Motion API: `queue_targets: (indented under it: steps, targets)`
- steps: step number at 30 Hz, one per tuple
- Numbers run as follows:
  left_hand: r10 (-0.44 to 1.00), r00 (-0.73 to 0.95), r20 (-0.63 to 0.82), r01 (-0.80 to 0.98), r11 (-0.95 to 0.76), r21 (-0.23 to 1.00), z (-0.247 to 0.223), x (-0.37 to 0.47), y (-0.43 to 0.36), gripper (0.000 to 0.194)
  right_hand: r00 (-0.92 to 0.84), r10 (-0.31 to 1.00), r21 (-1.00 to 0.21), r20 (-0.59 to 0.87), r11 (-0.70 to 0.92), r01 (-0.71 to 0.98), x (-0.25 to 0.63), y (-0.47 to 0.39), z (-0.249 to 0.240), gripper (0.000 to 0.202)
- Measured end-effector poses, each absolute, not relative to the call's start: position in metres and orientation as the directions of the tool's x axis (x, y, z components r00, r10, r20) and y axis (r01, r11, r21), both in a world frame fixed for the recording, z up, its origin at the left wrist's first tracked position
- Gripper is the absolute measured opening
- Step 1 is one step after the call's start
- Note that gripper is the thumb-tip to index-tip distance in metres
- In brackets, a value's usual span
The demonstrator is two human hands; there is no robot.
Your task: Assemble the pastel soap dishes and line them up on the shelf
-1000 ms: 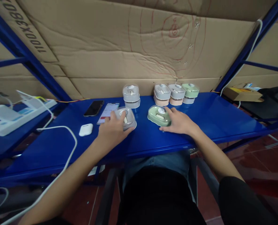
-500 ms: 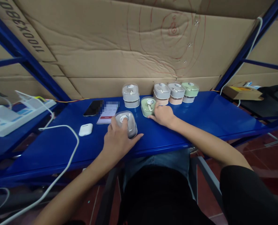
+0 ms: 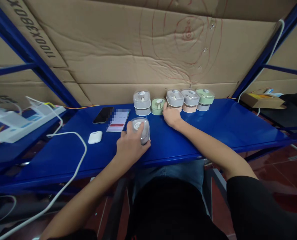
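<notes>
A grey lidded container (image 3: 145, 130) with a clear cover and a round white sticker sits near the front of the shelf. My left hand (image 3: 130, 140) grips it from above, fingers and thumb around its sides. Farther back, a green lidded container (image 3: 158, 107) stands alone on the blue surface. My right hand (image 3: 172, 115) holds its right side; some of those fingers are hidden. Left of the green one is a grey stack of two (image 3: 142, 103). To its right stand a grey-over-peach stack (image 3: 175, 99), another grey-over-peach stack (image 3: 190, 99) and a green-over-grey stack (image 3: 204, 99).
On the blue shelf (image 3: 228, 130) lie a dark phone (image 3: 103, 115), a lit phone (image 3: 118, 120) and a white earbud case (image 3: 95, 137). A white cable (image 3: 82, 156) hangs over the left front edge. Cardboard (image 3: 113, 66) walls the back. An open carton (image 3: 262, 100) is at right.
My right hand has pushed the green container back, into the gap between the grey stack and the grey-over-peach stack. My left hand's thumb has closed in on the grey container. The view shifted slightly.
</notes>
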State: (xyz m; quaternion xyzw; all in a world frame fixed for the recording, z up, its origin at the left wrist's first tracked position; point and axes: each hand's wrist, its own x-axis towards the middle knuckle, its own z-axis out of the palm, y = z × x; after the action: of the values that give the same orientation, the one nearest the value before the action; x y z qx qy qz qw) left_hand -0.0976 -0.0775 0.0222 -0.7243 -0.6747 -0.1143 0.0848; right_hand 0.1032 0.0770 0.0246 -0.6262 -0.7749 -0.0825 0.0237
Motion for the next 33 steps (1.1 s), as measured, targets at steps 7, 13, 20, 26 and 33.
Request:
queue_targets:
  steps: [7, 13, 20, 26, 33]
  targets:
    - [0.935, 0.149, 0.321, 0.983, -0.174, 0.051, 0.022, -0.093, -0.073, 0.072, -0.241, 0.953, 0.082, 0.182, 0.230, 0.970, 0.108, 0.064, 0.030, 0.064]
    - [0.904, 0.127, 0.409, 0.982, -0.172, 0.076, 0.068, -0.066, -0.040, 0.079, -0.214, 0.973, -0.047, 0.084, 0.219, 0.975, 0.129, 0.047, 0.044, 0.043]
    - [0.929, 0.142, 0.340, 0.985, -0.169, 0.048, 0.110, -0.009, 0.056, 0.083, -0.251, 0.960, -0.305, -0.120, 0.205, 0.930, 0.167, 0.048, 0.045, 0.048]
    - [0.931, 0.161, 0.328, 0.984, -0.175, 0.012, 0.093, 0.013, 0.097, 0.084, -0.263, 0.959, -0.279, -0.108, 0.225, 0.934, 0.165, 0.049, 0.045, 0.047]
    - [0.943, 0.151, 0.298, 0.987, -0.158, 0.001, 0.086, 0.017, 0.115, 0.085, -0.270, 0.958, -0.294, -0.099, 0.231, 0.927, 0.166, 0.050, 0.042, 0.050]
